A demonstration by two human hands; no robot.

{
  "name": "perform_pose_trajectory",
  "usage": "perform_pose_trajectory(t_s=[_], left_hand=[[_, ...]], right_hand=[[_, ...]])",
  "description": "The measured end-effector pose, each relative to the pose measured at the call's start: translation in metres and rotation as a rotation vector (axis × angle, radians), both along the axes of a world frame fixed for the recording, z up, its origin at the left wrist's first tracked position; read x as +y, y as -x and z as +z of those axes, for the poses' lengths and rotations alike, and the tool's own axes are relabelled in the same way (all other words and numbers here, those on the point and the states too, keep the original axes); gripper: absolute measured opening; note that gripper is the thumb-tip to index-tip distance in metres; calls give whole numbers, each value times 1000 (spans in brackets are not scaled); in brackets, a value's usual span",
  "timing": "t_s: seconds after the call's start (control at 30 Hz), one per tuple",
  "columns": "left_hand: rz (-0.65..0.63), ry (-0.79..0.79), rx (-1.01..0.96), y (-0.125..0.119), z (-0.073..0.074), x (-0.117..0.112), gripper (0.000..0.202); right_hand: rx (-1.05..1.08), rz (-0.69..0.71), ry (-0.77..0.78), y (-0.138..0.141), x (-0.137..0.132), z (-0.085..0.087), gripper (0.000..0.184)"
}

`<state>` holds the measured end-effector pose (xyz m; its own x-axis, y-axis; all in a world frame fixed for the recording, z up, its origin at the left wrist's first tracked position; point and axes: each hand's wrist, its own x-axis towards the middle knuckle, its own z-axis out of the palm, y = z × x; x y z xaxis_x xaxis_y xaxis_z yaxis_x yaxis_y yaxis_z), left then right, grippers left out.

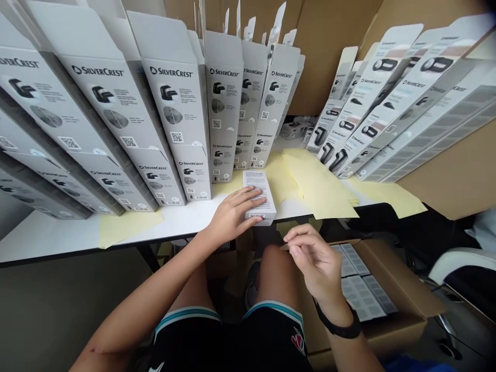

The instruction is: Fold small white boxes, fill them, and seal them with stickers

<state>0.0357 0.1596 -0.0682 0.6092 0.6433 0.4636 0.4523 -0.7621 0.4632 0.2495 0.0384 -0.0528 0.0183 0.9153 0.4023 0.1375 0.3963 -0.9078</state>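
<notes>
A small white box (260, 182) with printed text lies at the table's front edge. My left hand (232, 213) is laid across it, fingers over its top and thumb along the near end, holding it in place. To the right, my right hand (312, 256) hangs in the air past the table edge, its thumb and fingers pinched together. Something thin and pale shows at those fingertips, too small to name. A black band is around my right wrist.
Tall rows of SilverCrest boxes (170, 103) stand on the white table (186, 227) at left and centre; more boxes (372, 108) lean at right. Yellow paper sheets (321, 188) overhang the edge. Below right, an open cardboard carton (403, 284) holds several packed boxes. A chair (465, 261) stands beyond.
</notes>
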Motion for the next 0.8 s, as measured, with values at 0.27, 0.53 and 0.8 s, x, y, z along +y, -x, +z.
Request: perform_pose_trajectory(t_s=[0.27, 0.53, 0.8], left_hand=[[-4, 1, -89, -2, -3, -1, 41], [22, 59, -147, -3, 0, -5, 28], [18, 45, -151, -2, -2, -5, 27]], right_hand=[[-379, -210, -412, -2, 47, 1, 21], [-611, -197, -664, 5, 84, -5, 26], [-719, -188, -742, 6, 90, -12, 21]])
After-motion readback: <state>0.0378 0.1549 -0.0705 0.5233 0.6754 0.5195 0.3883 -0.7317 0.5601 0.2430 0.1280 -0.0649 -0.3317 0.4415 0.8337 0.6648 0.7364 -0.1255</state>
